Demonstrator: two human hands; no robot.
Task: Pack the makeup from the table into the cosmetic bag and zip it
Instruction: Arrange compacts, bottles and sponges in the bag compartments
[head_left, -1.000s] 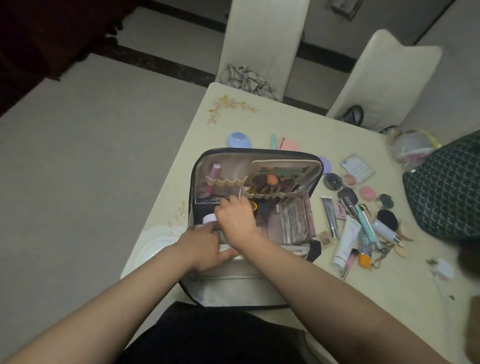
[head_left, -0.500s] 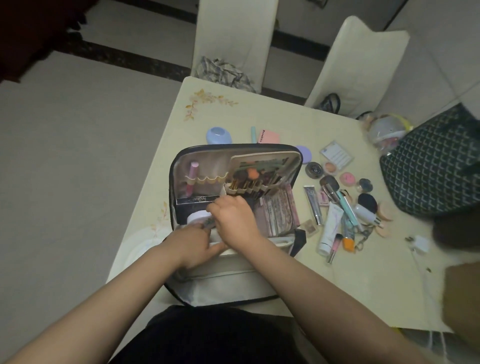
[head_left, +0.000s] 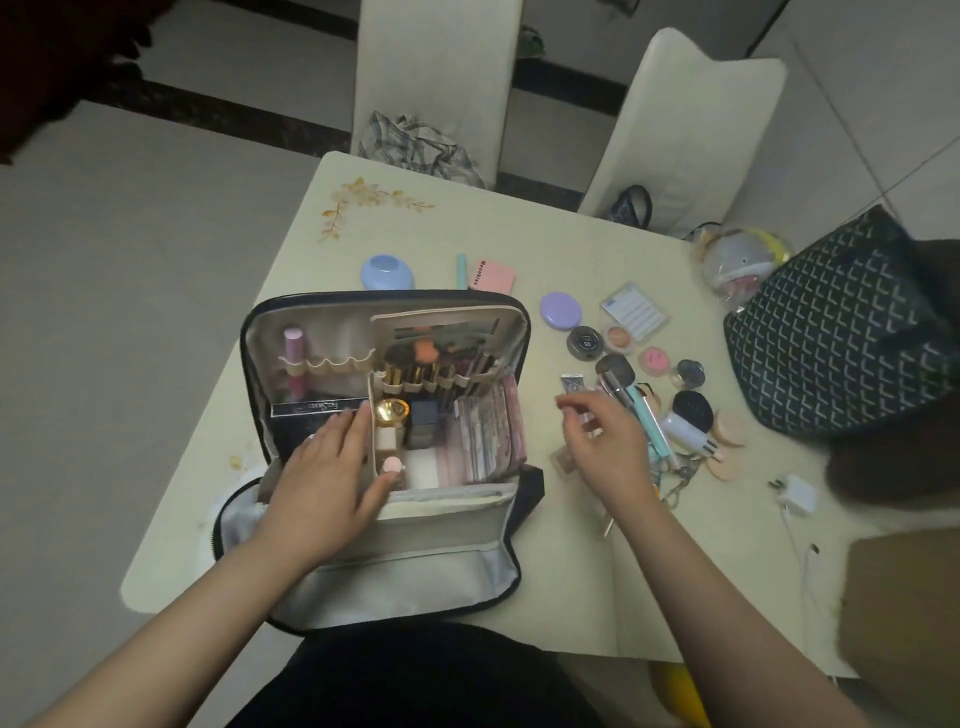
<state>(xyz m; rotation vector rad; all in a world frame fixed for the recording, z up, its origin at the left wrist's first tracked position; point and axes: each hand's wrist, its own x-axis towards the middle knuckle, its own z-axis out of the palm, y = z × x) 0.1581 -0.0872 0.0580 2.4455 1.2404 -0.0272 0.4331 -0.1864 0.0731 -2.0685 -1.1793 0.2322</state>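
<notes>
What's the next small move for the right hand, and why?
Probably lower the right hand onto the small tube under its fingers and take a grip on it. That hand hovers open and empty over the loose makeup, while the left hand rests in the open cosmetic bag, which has room.

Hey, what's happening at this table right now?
A person is packing makeup into an open cosmetic bag. The left hand rests flat inside the bag's left compartment, fingers straight. The right hand hovers, fingers loosely spread, over the loose pile beside the bag, near a small tube and a brush. Plenty of items remain on the table.
</notes>
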